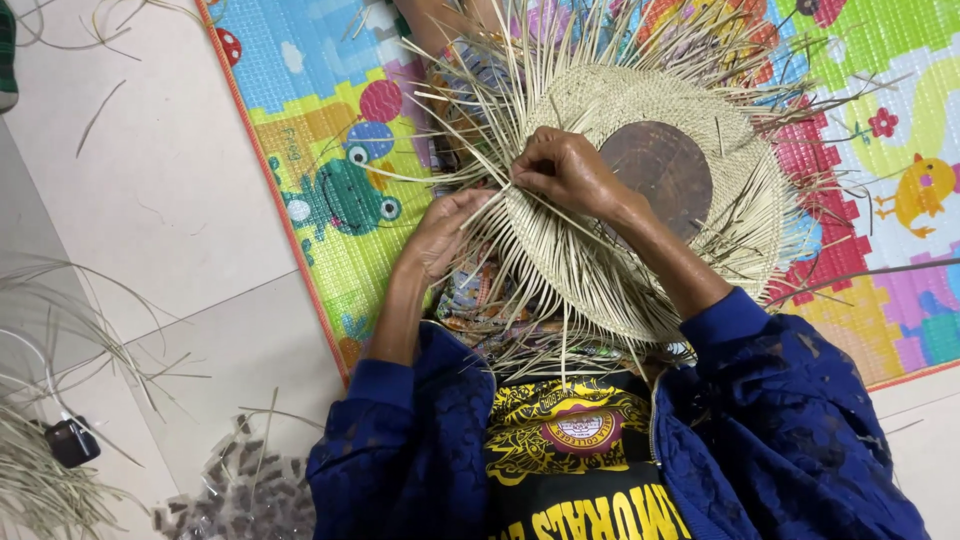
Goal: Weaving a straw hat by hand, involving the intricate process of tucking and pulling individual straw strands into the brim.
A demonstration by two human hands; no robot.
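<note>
**Straw hat: top done, brim partly woven**

I look down at a straw hat point(640, 200) resting in my lap, over a bright play mat point(330, 130) with a green frog and a yellow bird on it. The top of the hat is woven tight around a round brown wooden block point(660, 165) that sits in the middle. The brim around it is woven too, in neat rows, and it looks wide already. I think the big part of the work is done.

What is left is the edge. Many loose straw ends point(480, 70) stick out all around the brim — long ones on the far side and the left side, shorter ones on the near side. They are not tucked in yet, so the rim is not closed.

My right hand point(565, 170) lies on top of the hat, on the left part of the brim just beside the wooden block. Its fingers are curled and pinch a few thin straws. My left hand point(440, 235) is at the left edge of the brim, a bit nearer to me, with its fingers bent around some loose straws from below. The two hands are close together — nearly touching — at the same spot of the weave.

On the floor point(150, 200) to the left lie more dry straws point(40, 450) and a small dark thing I cannot make out.
</note>
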